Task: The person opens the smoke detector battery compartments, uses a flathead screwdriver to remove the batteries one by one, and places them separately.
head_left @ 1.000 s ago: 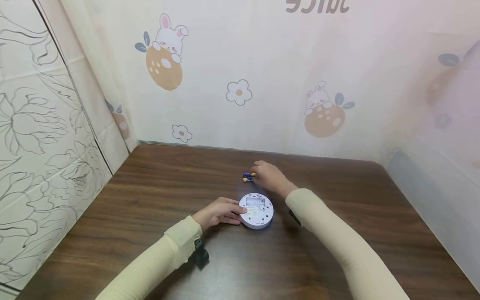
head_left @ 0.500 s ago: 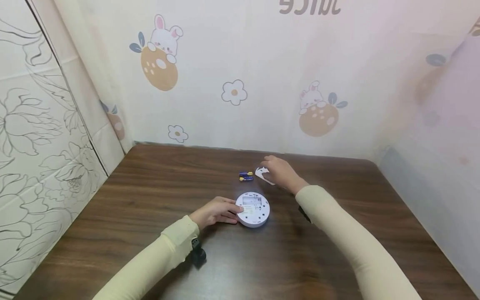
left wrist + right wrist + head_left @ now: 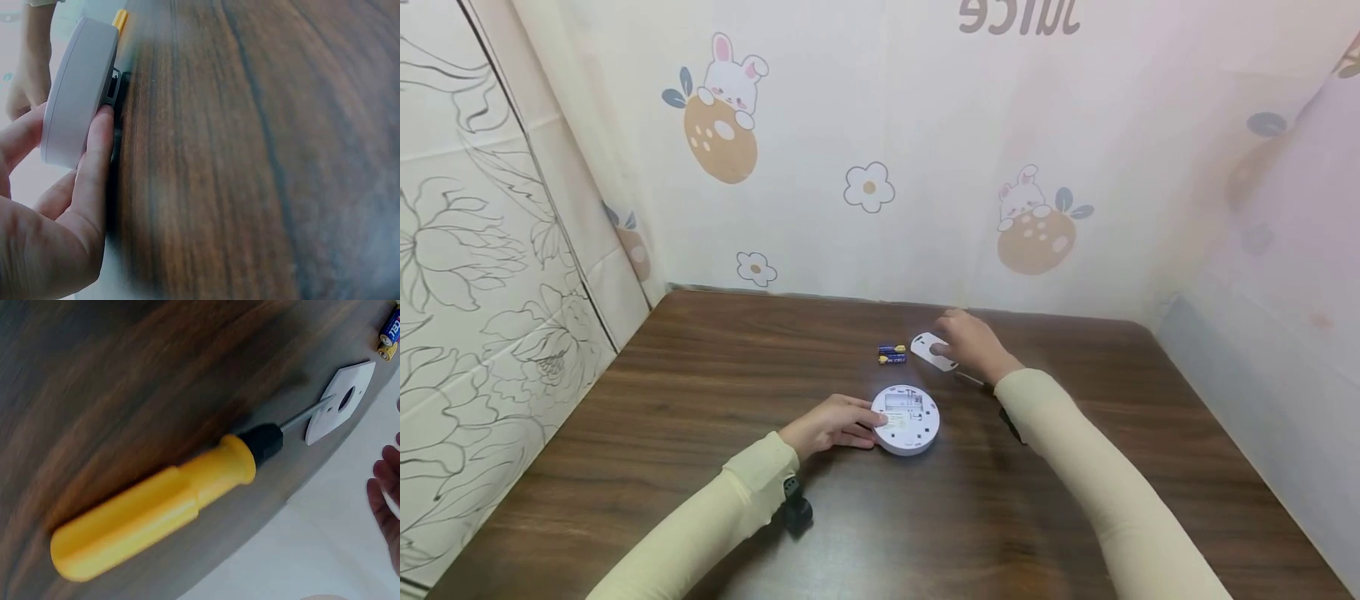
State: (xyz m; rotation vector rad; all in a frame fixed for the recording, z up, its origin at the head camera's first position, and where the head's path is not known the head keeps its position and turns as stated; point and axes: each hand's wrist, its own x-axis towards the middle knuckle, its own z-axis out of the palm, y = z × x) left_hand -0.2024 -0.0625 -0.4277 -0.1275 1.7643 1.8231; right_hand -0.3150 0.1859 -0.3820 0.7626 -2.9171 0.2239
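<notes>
My left hand (image 3: 835, 423) grips a round white smoke alarm (image 3: 910, 437) at its left edge, thumb on top and fingers at the side. The alarm's back faces up, and its battery compartment (image 3: 904, 402) shows no battery in it. In the left wrist view the fingers (image 3: 94, 150) hold its rim. My right hand (image 3: 973, 342) is over the right end of a white mounting plate (image 3: 925, 348); in the right wrist view its fingers are loose, apart from the plate. Two blue-and-yellow batteries (image 3: 892, 354) lie side by side left of the plate.
A yellow-handled screwdriver (image 3: 144, 519) lies on the wooden table (image 3: 700, 400), its shaft tip overlapping the plate in the right wrist view. Behind the table's back edge hangs a printed curtain (image 3: 820, 117).
My right hand has left the batteries and moved right, past the mounting plate. More of the plate and the screwdriver's shaft have come into view. The left hand still holds the smoke alarm.
</notes>
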